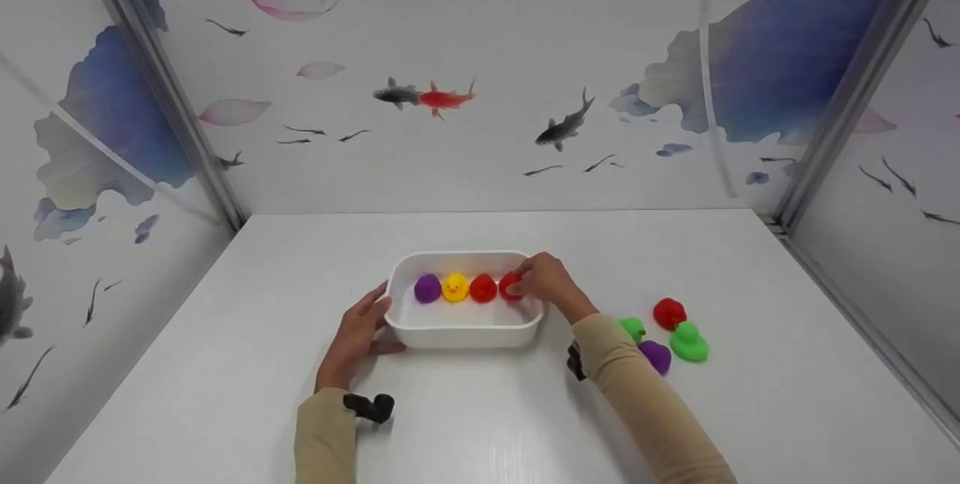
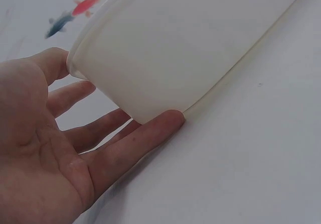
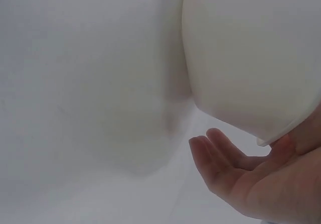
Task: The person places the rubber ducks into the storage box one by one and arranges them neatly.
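A white plastic tub [image 1: 465, 337] stands on the table with a row of rubber ducks inside. From the left these are a purple duck [image 1: 427, 289], a yellow duck [image 1: 454, 287], a red duck [image 1: 483, 289] and another red duck [image 1: 508, 286] at the right end. My right hand [image 1: 553, 281] reaches over the right rim and pinches that last duck; in the right wrist view the tub wall hides the duck, and other fingers [image 3: 218, 158] hang outside. My left hand [image 1: 355, 334] holds the tub's left end, its fingers [image 2: 145, 138] against the wall and base.
Right of the tub lie a red duck [image 1: 670, 314], a green duck [image 1: 688, 343], a second green duck [image 1: 634, 329] and a purple duck [image 1: 656, 357], the last two partly behind my right sleeve [image 1: 637, 386]. Printed panels [image 1: 480, 169] enclose the white table [image 1: 225, 364].
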The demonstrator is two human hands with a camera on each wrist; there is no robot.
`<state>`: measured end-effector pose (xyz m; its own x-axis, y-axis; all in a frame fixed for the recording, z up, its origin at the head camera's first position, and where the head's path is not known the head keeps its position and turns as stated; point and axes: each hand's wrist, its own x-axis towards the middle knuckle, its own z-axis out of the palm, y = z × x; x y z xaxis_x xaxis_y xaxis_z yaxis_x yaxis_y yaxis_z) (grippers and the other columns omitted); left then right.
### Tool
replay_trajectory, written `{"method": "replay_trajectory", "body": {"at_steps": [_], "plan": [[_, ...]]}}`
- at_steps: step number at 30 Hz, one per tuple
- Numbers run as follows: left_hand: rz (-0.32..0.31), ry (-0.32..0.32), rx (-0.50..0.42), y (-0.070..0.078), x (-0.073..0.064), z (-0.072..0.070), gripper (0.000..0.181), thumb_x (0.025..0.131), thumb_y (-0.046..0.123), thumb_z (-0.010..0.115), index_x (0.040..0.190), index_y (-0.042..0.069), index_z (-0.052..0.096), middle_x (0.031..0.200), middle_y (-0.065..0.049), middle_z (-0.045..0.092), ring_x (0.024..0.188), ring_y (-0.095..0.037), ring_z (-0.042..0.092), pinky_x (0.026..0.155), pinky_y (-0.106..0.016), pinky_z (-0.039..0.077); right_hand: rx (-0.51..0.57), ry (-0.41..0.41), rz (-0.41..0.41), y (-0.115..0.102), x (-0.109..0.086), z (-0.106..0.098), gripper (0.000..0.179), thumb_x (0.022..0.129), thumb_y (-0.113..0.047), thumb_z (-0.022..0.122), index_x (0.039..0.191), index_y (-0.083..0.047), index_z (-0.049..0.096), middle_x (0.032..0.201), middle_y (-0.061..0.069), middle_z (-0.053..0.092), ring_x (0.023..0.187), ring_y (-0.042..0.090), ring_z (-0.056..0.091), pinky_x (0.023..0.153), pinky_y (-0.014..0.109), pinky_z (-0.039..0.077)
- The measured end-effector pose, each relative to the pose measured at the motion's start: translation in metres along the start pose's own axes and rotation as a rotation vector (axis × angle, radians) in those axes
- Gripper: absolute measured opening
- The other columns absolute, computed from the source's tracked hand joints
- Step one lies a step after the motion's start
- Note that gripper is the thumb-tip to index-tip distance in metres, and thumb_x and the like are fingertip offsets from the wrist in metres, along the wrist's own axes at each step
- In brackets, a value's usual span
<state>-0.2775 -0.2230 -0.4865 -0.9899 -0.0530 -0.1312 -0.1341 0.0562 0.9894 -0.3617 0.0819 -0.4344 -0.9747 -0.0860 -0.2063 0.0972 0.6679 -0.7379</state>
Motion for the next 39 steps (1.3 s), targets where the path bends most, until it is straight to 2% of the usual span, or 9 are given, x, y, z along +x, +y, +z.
{"method": "replay_trajectory", "body": {"at_steps": [6, 10, 14, 20, 24, 28, 35, 39], "plan": [[0.004, 0.003, -0.02, 0.0, 0.0, 0.001, 0.05, 0.105, 0.034, 0.05, 0.154, 0.026, 0.04, 0.154, -0.018, 0.047, 0.136, -0.039, 0.052, 0.078, -0.043, 0.065, 0.008, -0.021, -0.003, -0.001, -0.001, -0.002, 0.033, 0.087, -0.019, 0.078, 0.117, -0.007, 0.072, 0.121, 0.013, 0.068, 0.106, 0.029, 0.061, 0.101, 0.042, 0.058], [0.003, 0.001, -0.027, -0.001, 0.0, 0.001, 0.051, 0.106, 0.033, 0.049, 0.155, 0.025, 0.04, 0.153, -0.018, 0.048, 0.136, -0.04, 0.053, 0.078, -0.044, 0.065, 0.007, -0.018, -0.017, -0.003, -0.006, -0.008, 0.038, 0.087, -0.019, 0.078, 0.122, -0.009, 0.07, 0.133, 0.013, 0.063, 0.116, 0.03, 0.059, 0.104, 0.043, 0.056], [0.006, -0.003, -0.026, -0.001, 0.0, 0.001, 0.051, 0.106, 0.033, 0.049, 0.155, 0.023, 0.039, 0.152, -0.019, 0.049, 0.136, -0.04, 0.052, 0.078, -0.044, 0.065, -0.015, 0.006, -0.068, -0.004, -0.018, -0.018, 0.041, 0.088, -0.021, 0.077, 0.127, -0.01, 0.068, 0.145, 0.016, 0.054, 0.129, 0.034, 0.052, 0.106, 0.046, 0.054], [-0.002, -0.021, -0.026, 0.001, 0.0, 0.0, 0.053, 0.105, 0.035, 0.05, 0.156, 0.024, 0.037, 0.154, -0.019, 0.046, 0.138, -0.04, 0.05, 0.079, -0.044, 0.065, -0.029, 0.04, -0.153, -0.001, -0.044, -0.038, 0.041, 0.092, -0.023, 0.074, 0.132, -0.015, 0.066, 0.148, 0.016, 0.05, 0.134, 0.037, 0.049, 0.104, 0.048, 0.055], [-0.014, -0.024, -0.028, 0.0, 0.003, 0.0, 0.053, 0.106, 0.034, 0.049, 0.156, 0.025, 0.037, 0.155, -0.018, 0.045, 0.138, -0.039, 0.05, 0.08, -0.043, 0.065, 0.005, 0.073, -0.213, 0.009, -0.059, -0.05, 0.042, 0.092, -0.023, 0.073, 0.133, -0.017, 0.066, 0.149, 0.014, 0.052, 0.137, 0.038, 0.048, 0.104, 0.05, 0.055], [-0.025, -0.015, -0.033, -0.001, 0.004, -0.001, 0.052, 0.105, 0.034, 0.049, 0.156, 0.026, 0.037, 0.155, -0.017, 0.046, 0.138, -0.038, 0.051, 0.08, -0.043, 0.065, 0.047, 0.069, -0.243, 0.02, -0.066, -0.06, 0.044, 0.092, -0.028, 0.074, 0.133, -0.02, 0.065, 0.15, 0.012, 0.052, 0.139, 0.037, 0.049, 0.105, 0.052, 0.054], [-0.037, -0.007, -0.017, -0.001, 0.003, 0.001, 0.053, 0.105, 0.035, 0.05, 0.156, 0.028, 0.038, 0.156, -0.016, 0.045, 0.137, -0.039, 0.052, 0.079, -0.042, 0.065, 0.062, 0.02, -0.358, 0.045, -0.069, -0.088, 0.05, 0.09, -0.034, 0.075, 0.136, -0.017, 0.063, 0.146, 0.011, 0.057, 0.135, 0.036, 0.054, 0.106, 0.051, 0.053], [-0.027, 0.0, -0.011, 0.0, 0.002, 0.0, 0.053, 0.105, 0.036, 0.05, 0.156, 0.027, 0.037, 0.156, -0.017, 0.045, 0.135, -0.039, 0.053, 0.08, -0.041, 0.065, 0.098, -0.001, -0.362, 0.059, -0.068, -0.101, 0.047, 0.09, -0.035, 0.074, 0.133, -0.018, 0.065, 0.141, 0.009, 0.061, 0.131, 0.032, 0.058, 0.11, 0.053, 0.049]]}}
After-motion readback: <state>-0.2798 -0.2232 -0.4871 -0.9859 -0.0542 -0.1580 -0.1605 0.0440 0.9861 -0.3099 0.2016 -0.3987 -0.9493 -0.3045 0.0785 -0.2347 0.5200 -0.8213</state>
